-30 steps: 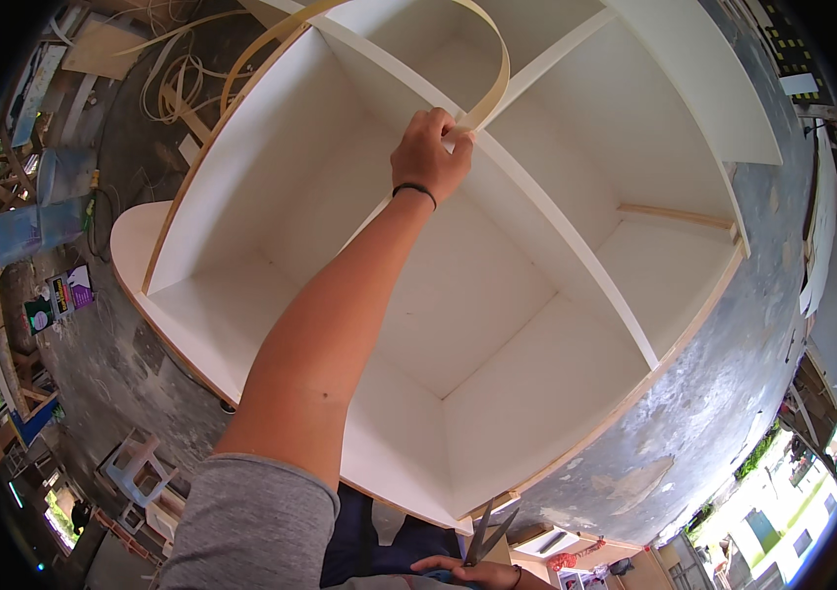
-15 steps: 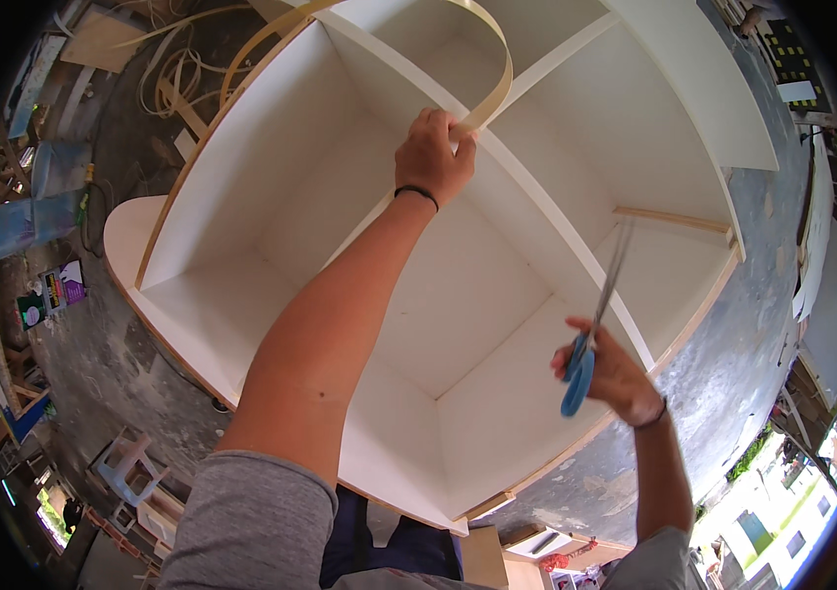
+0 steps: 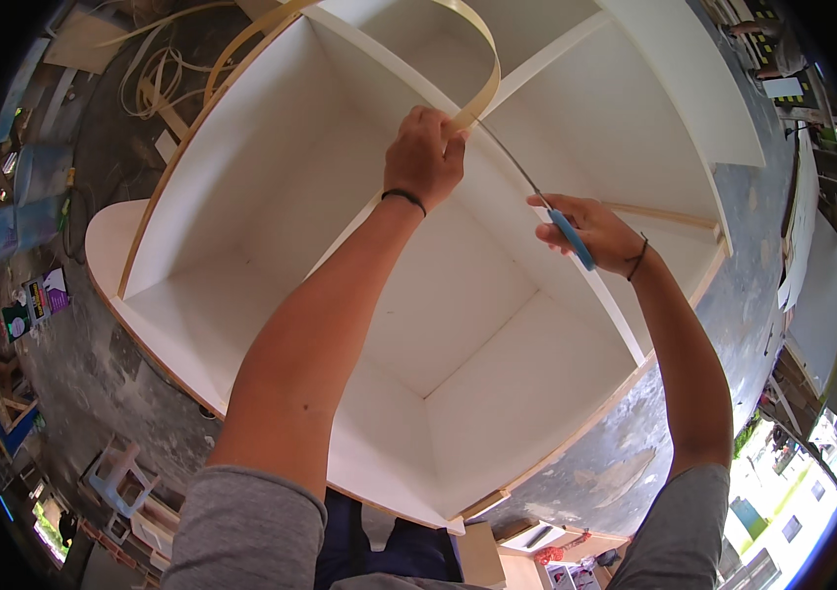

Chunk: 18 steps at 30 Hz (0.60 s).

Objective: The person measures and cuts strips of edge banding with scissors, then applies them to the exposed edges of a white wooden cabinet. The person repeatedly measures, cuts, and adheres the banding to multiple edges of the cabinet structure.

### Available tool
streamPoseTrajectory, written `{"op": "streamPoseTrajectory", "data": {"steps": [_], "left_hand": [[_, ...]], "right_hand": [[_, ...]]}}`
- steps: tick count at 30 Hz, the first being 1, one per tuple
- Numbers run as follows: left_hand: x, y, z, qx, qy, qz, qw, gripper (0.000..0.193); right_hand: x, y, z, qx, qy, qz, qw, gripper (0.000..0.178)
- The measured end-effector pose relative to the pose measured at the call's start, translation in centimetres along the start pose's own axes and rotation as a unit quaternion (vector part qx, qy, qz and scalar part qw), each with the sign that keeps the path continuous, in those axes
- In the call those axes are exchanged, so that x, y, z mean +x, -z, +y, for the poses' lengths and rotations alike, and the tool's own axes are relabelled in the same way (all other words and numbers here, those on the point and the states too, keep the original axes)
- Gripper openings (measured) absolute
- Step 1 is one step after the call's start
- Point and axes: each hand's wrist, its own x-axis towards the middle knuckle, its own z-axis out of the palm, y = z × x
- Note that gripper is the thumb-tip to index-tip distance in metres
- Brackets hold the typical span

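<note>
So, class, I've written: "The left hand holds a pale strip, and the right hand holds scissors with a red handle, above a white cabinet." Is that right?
Not quite: the scissors have a blue handle, not red, as the head view shows. The left hand does hold a pale strip, and the right hand holds the scissors above a white cabinet.

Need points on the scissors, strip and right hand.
Scissors [image 3: 567, 232], head view: on the blue handle.
Strip [image 3: 488, 93], head view: on its curved loop.
Right hand [image 3: 607, 234], head view: between fingers and wrist.
</note>
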Motion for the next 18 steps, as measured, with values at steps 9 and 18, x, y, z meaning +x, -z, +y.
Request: {"op": "streamPoseTrajectory", "data": {"steps": [9, 18], "left_hand": [[0.0, -0.2, -0.3, -0.009, -0.030, 0.015, 0.999, 0.021], [-0.2, -0.2, -0.6, -0.052, -0.051, 0.030, 0.997, 0.020]], "right_hand": [[4.3, -0.5, -1.5, -0.060, 0.019, 0.012, 0.998, 0.079], [5.3, -1.0, -2.5, -0.134, 0.025, 0.035, 0.990, 0.077]]}}
